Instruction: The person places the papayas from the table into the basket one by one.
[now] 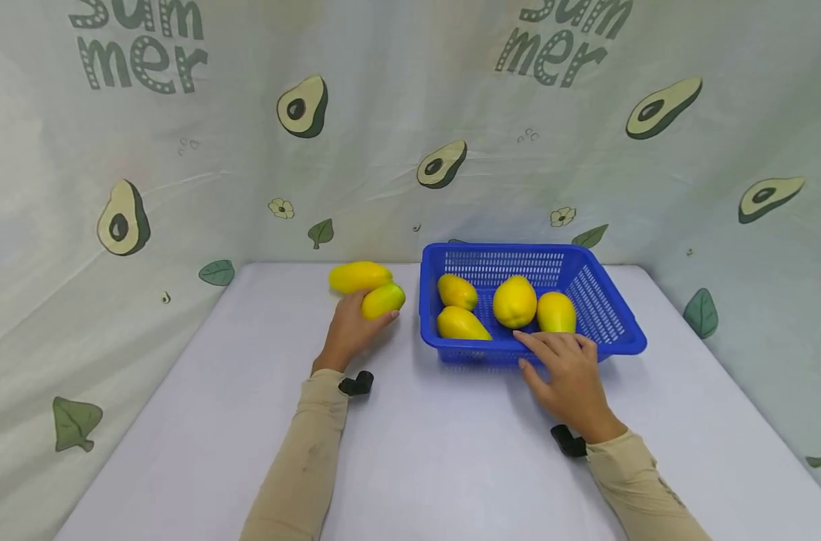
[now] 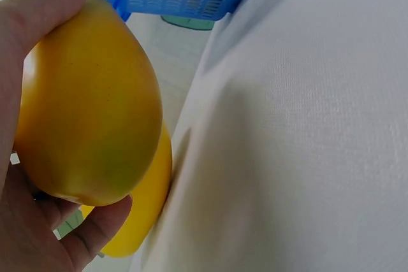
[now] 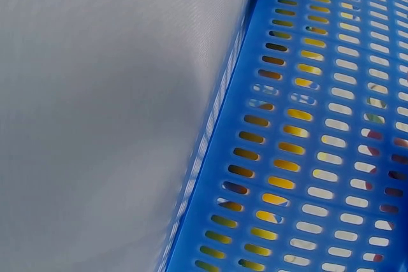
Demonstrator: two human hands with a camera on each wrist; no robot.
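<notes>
In the head view my left hand (image 1: 353, 330) holds a yellow-green mango (image 1: 385, 301) just above the table. The left wrist view shows the thumb and fingers pinching that mango (image 2: 92, 103) from both sides. Behind it lies a longer yellow fruit (image 1: 359, 277) on the table. My right hand (image 1: 573, 383) grips the front rim of a blue plastic basket (image 1: 607, 349), with fingers over the rim and thumb outside. Through the slots of the basket wall (image 3: 255, 189), the right wrist view shows bits of fingers and yellow fruit. Inside the basket sit several yellow fruits (image 1: 515, 302).
A white cloth covers the table (image 1: 444, 458). A pale curtain (image 1: 383, 173) printed with avocados and leaves hangs close behind the basket and along both sides. Small black devices (image 1: 358, 383) are worn at the wrists.
</notes>
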